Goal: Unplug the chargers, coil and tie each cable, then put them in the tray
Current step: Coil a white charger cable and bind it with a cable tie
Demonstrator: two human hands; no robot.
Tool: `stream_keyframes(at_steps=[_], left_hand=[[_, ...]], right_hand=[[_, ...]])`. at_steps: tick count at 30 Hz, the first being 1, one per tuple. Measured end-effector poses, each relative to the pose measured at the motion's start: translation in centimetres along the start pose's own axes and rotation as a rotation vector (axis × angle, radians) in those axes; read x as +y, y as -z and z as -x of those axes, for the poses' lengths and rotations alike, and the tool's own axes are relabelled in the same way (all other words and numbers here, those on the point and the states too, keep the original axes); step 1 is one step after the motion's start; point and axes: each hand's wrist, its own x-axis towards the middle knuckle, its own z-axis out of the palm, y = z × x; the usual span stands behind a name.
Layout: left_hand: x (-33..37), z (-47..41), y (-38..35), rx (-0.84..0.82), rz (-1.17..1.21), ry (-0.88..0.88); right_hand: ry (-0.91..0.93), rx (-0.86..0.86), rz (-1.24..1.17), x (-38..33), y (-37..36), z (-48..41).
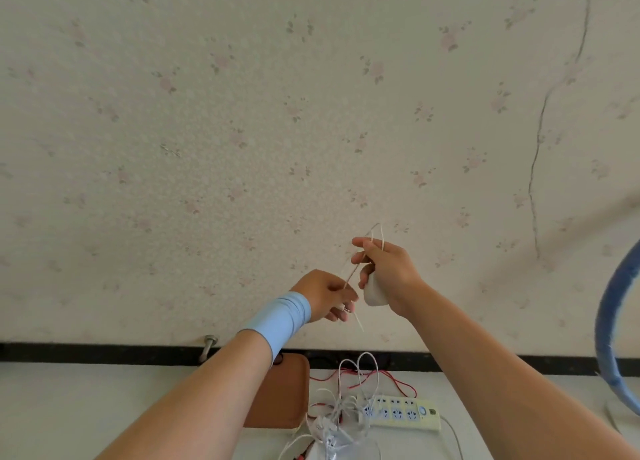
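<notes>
Both hands are raised in front of the wall. My right hand (384, 269) grips a white charger (374, 295) in its palm, with loops of its thin white cable (375, 232) sticking up above the fingers. My left hand (327, 298), wearing a light blue wristband, pinches the cable's free end with its connector (346, 309). A taut stretch of cable runs between the two hands. Below on the white table lie a brown tray (287, 393), a pale yellow power strip (405, 414) and a tangle of white cables (337, 421).
Red wires (384, 376) trail behind the power strip. A blue curved tube (609, 324) arcs at the right edge. A metal bolt (209, 345) stands at the wall's black base strip. A clear bag lies at the bottom centre.
</notes>
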Motion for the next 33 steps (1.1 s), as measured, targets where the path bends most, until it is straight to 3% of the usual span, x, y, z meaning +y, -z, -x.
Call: stream_keyframes(at_steps=[6, 10, 15, 17, 19, 22, 24, 27, 33], left_hand=[[0.6, 0.5, 1.1, 0.112, 0.267, 0.031], [0.7, 1.0, 1.2, 0.09, 0.233, 0.016], [1.8, 2.1, 1.7, -0.084, -0.033, -0.021], [2.1, 2.3, 2.6, 0.021, -0.268, -0.02], [2.0, 2.3, 3.4, 0.236, -0.474, -0.097], [1.8, 2.7, 3.8, 0.394, -0.439, -0.288], [1.7, 3.0, 3.9, 0.263, -0.48, -0.377], [1.3, 3.1, 3.7, 0.066, -0.591, -0.303], [0.4, 2.7, 5.6, 0.06, -0.624, -0.06]], right_hand=[[-0.19, -0.141, 0.251, 0.3, 0.2, 1.0], [-0.251, -0.236, 0.09, 0.2, 0.1, 1.1], [-0.16, -0.233, 0.365, 0.5, -0.1, 0.8], [-0.148, -0.294, 0.385, 0.4, -0.1, 0.9], [-0.161, -0.398, 0.358, 0.3, -0.2, 1.0], [-0.162, -0.506, 0.408, 0.3, -0.3, 1.1], [-0.159, -0.572, 0.433, 0.3, -0.5, 1.2], [-0.165, -0.637, 0.433, 0.0, -0.7, 1.5], [-0.083, -0.584, 0.522, -0.2, -0.5, 1.5]])
